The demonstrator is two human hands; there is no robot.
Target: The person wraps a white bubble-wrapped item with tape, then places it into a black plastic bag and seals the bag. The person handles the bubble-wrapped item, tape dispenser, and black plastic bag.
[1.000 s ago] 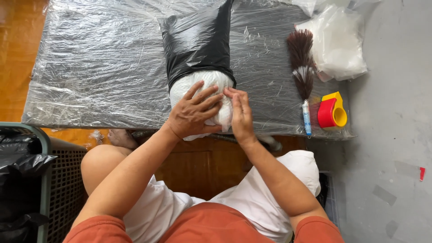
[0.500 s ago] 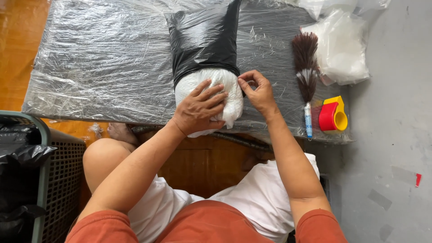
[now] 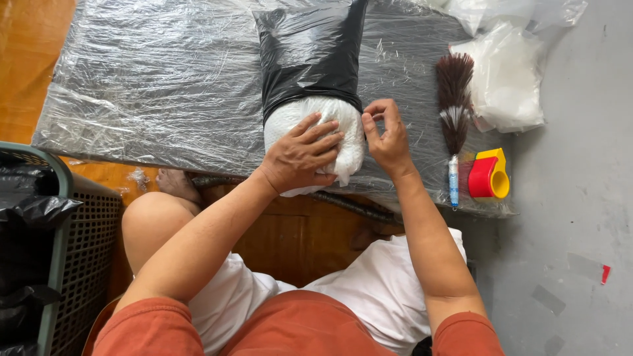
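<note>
Seated at a low table sheeted in clear film, you press your left hand flat, fingers spread, on the near end of a white textured bundle lying at the table's near edge, its far half sleeved in a black plastic bag. Your right hand is closed in a pinch at the bag's rim, on the bundle's right side; whether it grips bag or film is too fine to tell. The bundle looks soft and yielding, likely light, and the bag thin and slippery, so the rim and the padded white end appear the surest holds. What the wrapping contains is hidden, and the bag's far end is cut off. A feather duster and a red-and-yellow tape dispenser lie to the right.
</note>
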